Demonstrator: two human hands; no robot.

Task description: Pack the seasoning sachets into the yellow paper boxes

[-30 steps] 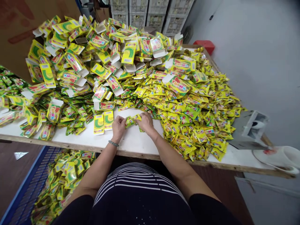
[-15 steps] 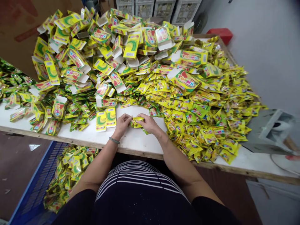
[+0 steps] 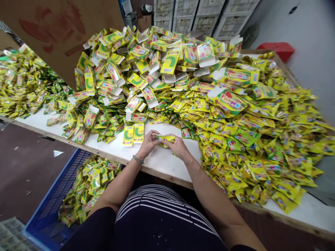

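Between my two hands, just above the white tabletop [image 3: 157, 158], is a small yellow-green candy packet [image 3: 167, 138]. My left hand [image 3: 149, 143] is closed on its left end, a beaded bracelet on the wrist. My right hand [image 3: 178, 146] grips the right end with thumb and fingers. A bit of green wrapper shows under the right hand; how it joins the packet is hidden. Left of my hands, two yellow cartons [image 3: 133, 134] lie flat side by side. Beyond them rises a heap of open-flapped cartons [image 3: 170, 60].
Loose yellow packets [image 3: 251, 150] cover the table's right side. A big cardboard box [image 3: 52, 31] stands at the back left. Below the table edge, a blue crate [image 3: 49, 202] holds filled-looking cartons. White crates [image 3: 183, 15] and a red object [image 3: 278, 50] are behind.
My view has swung left, so the scene sits further right. Both hands still hold the packet, and the left fingers now reach further along it.
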